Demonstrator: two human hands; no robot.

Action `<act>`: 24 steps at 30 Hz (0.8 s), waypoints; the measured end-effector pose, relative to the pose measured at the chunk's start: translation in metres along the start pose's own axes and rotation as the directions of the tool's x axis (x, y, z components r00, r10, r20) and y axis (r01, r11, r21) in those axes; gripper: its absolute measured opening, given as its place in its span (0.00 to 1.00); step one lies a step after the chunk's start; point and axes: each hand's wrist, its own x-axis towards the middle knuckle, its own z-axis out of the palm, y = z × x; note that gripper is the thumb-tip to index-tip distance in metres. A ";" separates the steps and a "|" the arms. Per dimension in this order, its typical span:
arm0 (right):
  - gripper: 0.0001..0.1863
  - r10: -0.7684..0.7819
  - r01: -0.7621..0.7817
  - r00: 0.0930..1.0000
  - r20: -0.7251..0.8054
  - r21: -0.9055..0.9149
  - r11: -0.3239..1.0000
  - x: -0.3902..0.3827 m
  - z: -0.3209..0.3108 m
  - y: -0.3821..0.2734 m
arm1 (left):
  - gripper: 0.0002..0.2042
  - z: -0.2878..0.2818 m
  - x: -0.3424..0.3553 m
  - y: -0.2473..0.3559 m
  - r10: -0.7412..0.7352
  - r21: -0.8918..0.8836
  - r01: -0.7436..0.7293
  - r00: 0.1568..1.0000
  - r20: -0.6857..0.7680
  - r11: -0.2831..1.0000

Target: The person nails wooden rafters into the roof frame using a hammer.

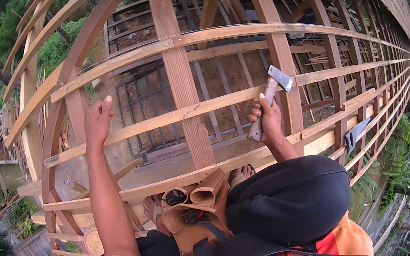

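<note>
My right hand (271,121) is wrapped round the wooden handle of a hatchet (280,78), its metal head raised beside an upright beam (279,52). My left hand (99,121) is closed with the thumb on top, just above the left part of a wooden batten (161,120). Whether it pinches something small cannot be made out. Another batten (124,60) runs across beyond both hands. A brown leather tool pouch (197,212) hangs at my waist between my bent knees.
My feet (155,211) rest on the timber frame, high over the ground. A handsaw (357,134) hangs on the battens at right. Long rows of battens and rafters (327,39) stretch right. Below lie dark metal grids (150,104). A loose wood piece (116,175) juts out at left.
</note>
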 end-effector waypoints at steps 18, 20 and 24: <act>0.13 0.512 0.823 0.515 0.687 -0.229 -0.520 -0.043 0.148 -0.063 | 0.36 0.025 -0.014 -0.030 -0.144 0.452 0.144 0.989 -0.034 0.881; 0.09 0.524 0.752 0.616 0.589 -0.242 -0.613 -0.018 0.115 -0.078 | 0.36 0.023 -0.011 -0.027 -0.113 0.426 0.117 0.993 -0.035 0.897; 0.11 0.280 0.591 0.784 0.553 -0.804 -0.065 -0.022 0.090 -0.095 | 0.35 0.015 -0.022 -0.032 -0.117 0.467 0.133 0.991 -0.065 0.874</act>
